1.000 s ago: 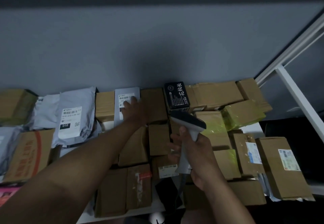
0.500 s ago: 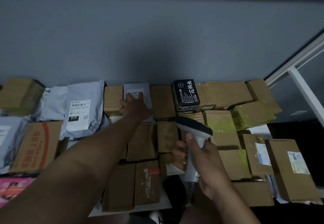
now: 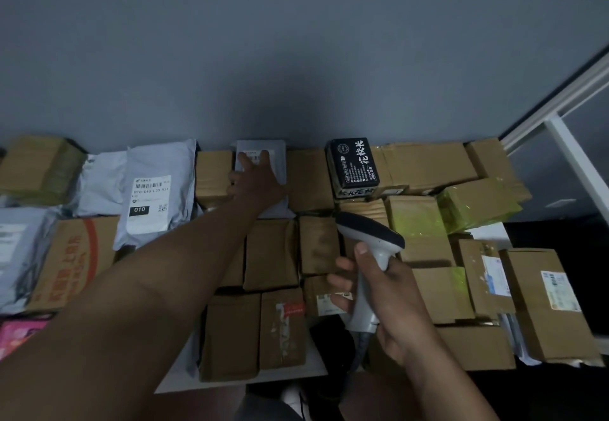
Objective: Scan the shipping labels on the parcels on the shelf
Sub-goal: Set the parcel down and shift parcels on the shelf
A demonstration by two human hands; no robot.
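Grey mailer (image 3: 275, 170) still under flat left hand (image 3: 255, 183); right hand (image 3: 389, 302) keeps gripping scanner (image 3: 370, 256), unmoved.

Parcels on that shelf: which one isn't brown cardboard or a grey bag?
The black box at the back against the wall, printed with white characters. It stands just right of the grey parcel under the left hand.

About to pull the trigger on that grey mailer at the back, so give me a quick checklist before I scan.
1. Grey and white handheld barcode scanner gripped in right hand: ok.
2. Left hand steadies the grey plastic mailer against the wall: ok.
3. White shipping label uncovered: not ok, fingers lie across it.
4. Scanner nose aimed toward the label: cannot tell.
5. Label facing up: ok.
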